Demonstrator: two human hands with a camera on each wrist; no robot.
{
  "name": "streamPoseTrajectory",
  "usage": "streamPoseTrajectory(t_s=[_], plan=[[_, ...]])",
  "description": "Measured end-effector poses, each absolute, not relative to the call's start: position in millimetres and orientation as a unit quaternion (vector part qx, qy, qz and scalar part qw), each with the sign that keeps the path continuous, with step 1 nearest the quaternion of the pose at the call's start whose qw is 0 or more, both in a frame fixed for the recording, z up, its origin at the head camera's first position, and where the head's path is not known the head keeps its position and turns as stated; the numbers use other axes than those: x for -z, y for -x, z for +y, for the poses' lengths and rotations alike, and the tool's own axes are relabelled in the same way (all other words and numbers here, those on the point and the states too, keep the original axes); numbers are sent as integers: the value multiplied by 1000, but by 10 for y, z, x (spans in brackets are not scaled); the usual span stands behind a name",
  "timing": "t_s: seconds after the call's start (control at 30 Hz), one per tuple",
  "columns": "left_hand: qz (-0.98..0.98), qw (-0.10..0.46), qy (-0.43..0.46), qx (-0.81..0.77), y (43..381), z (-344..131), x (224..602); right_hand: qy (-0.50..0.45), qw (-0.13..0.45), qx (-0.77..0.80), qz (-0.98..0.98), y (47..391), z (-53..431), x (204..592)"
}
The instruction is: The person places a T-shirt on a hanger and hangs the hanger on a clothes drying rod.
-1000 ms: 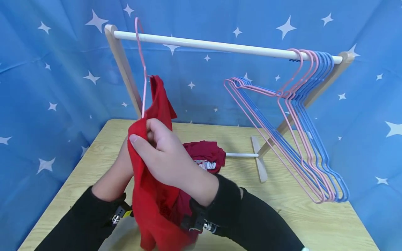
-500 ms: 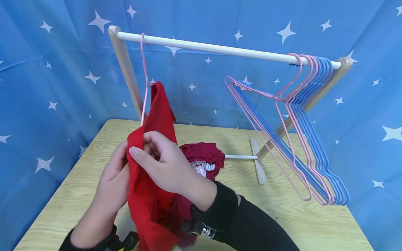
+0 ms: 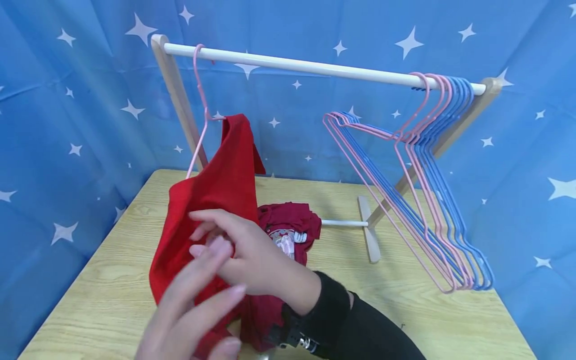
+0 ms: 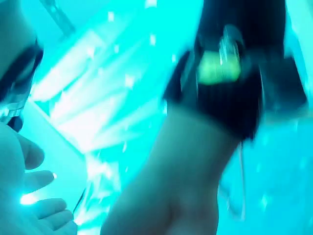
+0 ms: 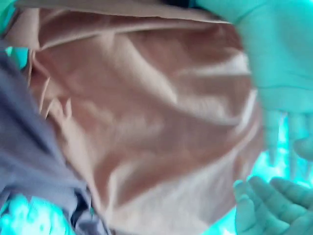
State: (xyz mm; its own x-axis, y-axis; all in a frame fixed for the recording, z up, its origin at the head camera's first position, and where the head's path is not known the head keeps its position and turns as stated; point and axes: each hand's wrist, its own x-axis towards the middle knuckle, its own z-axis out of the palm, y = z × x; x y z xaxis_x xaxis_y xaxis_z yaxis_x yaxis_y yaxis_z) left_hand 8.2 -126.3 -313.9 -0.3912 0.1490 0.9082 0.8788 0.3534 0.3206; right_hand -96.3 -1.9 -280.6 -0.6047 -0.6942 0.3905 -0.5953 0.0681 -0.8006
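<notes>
A red garment (image 3: pixel 225 175) hangs from a pink hanger (image 3: pixel 201 95) hooked on the rack's bar, its upper edge slanting over the hanger's arms. Before the garment is my right hand (image 3: pixel 249 252), fingers loosely bent and thumb apart, with no cloth between them. My left hand (image 3: pixel 189 305) is closer to the camera, blurred, fingers spread and holding nothing; its fingertips overlap the right hand in the head view. In the right wrist view the garment's cloth (image 5: pixel 146 112) fills the middle and looks brownish. The left wrist view is blurred and shows a sleeved forearm (image 4: pixel 171 171).
A dark red garment (image 3: pixel 310 220) with a print and white label lies in a heap on the wooden table (image 3: pixel 405 320). Several pink and blue hangers (image 3: pixel 432 165) hang at the right end of the white bar (image 3: pixel 315 67). A starry blue curtain (image 3: pixel 279 30) stands behind.
Both hands have let go of the red garment's edge, and the left has drawn back toward the camera. The pink hanger's hook came down onto the bar, and the garment now hangs wider.
</notes>
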Motion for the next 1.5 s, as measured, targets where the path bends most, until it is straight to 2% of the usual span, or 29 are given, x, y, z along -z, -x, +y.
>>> streamPoseTrajectory(t_s=[0.1, 0.17, 0.33, 0.57, 0.63, 0.77, 0.97, 1.17, 1.33, 1.5], plan=[[-737, 370, 404, 396, 52, -1140, 3277, 413, 47, 527, 742, 988, 75, 2879], [-764, 350, 395, 372, 133, -1040, 3243, 404, 45, 528, 746, 1004, 176, 2947], [-845, 259, 315, 347, 244, -900, 3031, 400, -8, 495, 771, 996, 543, 3150], [-914, 142, 200, 323, 493, -961, 3104, 357, -96, 483, 794, 845, 984, 3360], [-928, 137, 175, 299, 563, -1001, 3141, 354, -119, 473, 798, 810, 1047, 3391], [-941, 163, 154, 253, 694, -1038, 3205, 354, -147, 456, 803, 777, 1152, 3389], [-938, 156, 189, 246, 788, -968, 3293, 353, -162, 431, 815, 758, 1297, 3280], [-934, 147, 211, 247, 890, -963, 3294, 362, -234, 416, 801, 759, 1419, 3149], [-941, 137, 173, 257, 893, -1015, 3266, 336, -277, 403, 805, 647, 1499, 2986], [-941, 146, 155, 264, 905, -1062, 3250, 331, -365, 445, 748, 536, 1580, 2815]])
